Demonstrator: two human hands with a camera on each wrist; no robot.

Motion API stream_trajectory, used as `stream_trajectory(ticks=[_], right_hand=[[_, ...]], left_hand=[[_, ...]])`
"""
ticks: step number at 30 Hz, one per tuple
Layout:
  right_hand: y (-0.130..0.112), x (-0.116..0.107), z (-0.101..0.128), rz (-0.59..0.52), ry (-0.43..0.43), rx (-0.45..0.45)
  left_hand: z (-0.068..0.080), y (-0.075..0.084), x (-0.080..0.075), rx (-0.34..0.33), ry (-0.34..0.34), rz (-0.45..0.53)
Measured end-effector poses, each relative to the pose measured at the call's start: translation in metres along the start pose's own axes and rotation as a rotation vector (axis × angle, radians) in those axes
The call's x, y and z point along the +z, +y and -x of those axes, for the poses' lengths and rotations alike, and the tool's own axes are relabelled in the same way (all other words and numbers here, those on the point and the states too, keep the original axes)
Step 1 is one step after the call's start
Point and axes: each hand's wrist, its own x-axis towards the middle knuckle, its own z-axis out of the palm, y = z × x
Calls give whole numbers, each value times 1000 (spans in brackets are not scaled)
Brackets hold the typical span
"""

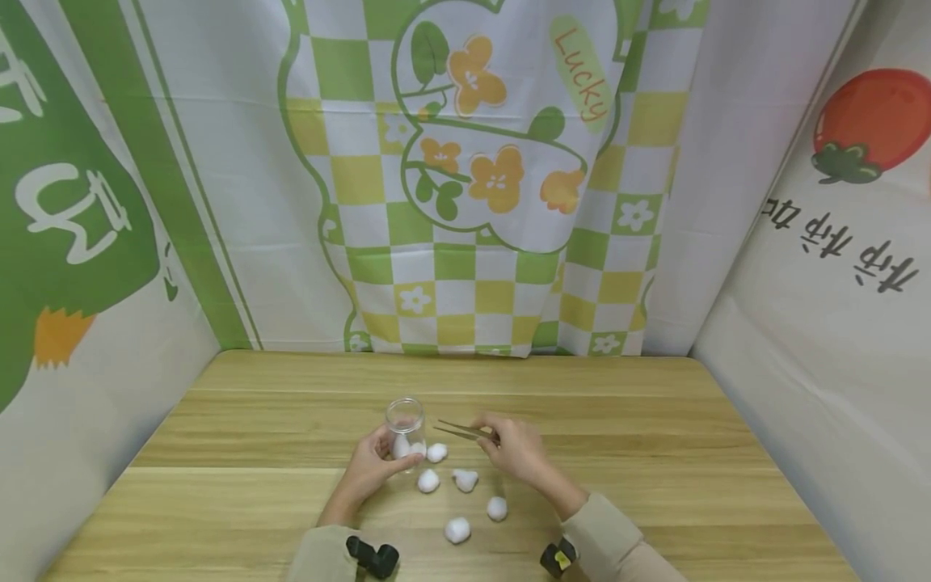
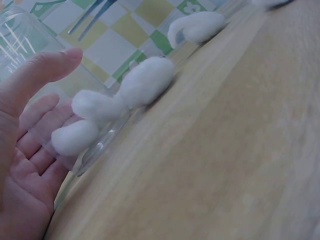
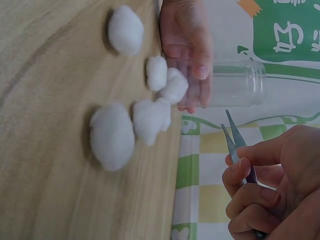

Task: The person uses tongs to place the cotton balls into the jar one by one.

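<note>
My left hand (image 1: 376, 462) grips a small clear glass jar (image 1: 404, 417) standing on the wooden table (image 1: 655, 436); thumb and fingers curl round its lower part. Two white cotton balls (image 2: 75, 136) lie in the jar's bottom. Metal tweezers (image 1: 461, 430) are pinched in my right hand (image 1: 509, 449), their tips apart and empty, pointing left toward the jar just right of its upper half. Several loose cotton balls lie on the table below the hands; the nearest cotton ball (image 1: 436, 453) sits beside the jar's base. In the right wrist view the tweezers (image 3: 233, 139) hang clear of the jar (image 3: 235, 84).
Other cotton balls (image 1: 457, 529) lie toward the table's front edge. Printed cloth walls (image 1: 465, 202) close in the table at the back and both sides. Wrist cameras (image 1: 374, 558) sit on both sleeves.
</note>
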Motion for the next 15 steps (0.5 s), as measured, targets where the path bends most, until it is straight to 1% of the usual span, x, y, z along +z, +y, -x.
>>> stream_trajectory(ticks=[7,15], right_hand=[[5,7,3,-24,-40,60],[8,11,4,-17,-27,66]], left_hand=[[0,2,0,4,-7,-5],[0,0,0,-17,0,0]])
